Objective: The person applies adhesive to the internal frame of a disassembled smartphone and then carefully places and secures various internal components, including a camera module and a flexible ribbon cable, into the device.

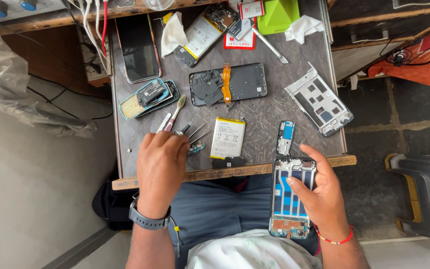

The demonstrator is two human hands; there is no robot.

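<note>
**Frame in hand, tweezers side unclear**

Your right hand [319, 199] is clamping the stripped blue-and-black phone mid-frame [290, 197] by its edges, hanging off the table's wooden front lip [225, 173] over your lap. Your left hand [161, 162] is curling over thin metal tools [191, 130] beside the small green circuit board [195, 147]; can't tell what it's pinching. Risk: the frame is unsupported, so a slip drops it.

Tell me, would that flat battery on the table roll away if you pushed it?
Probably not. The battery is a flat rectangle lying on the table, so it would likely slide, not roll. Its glossy wrap looks slippery. It seems thin, so bending it could damage it.
</note>
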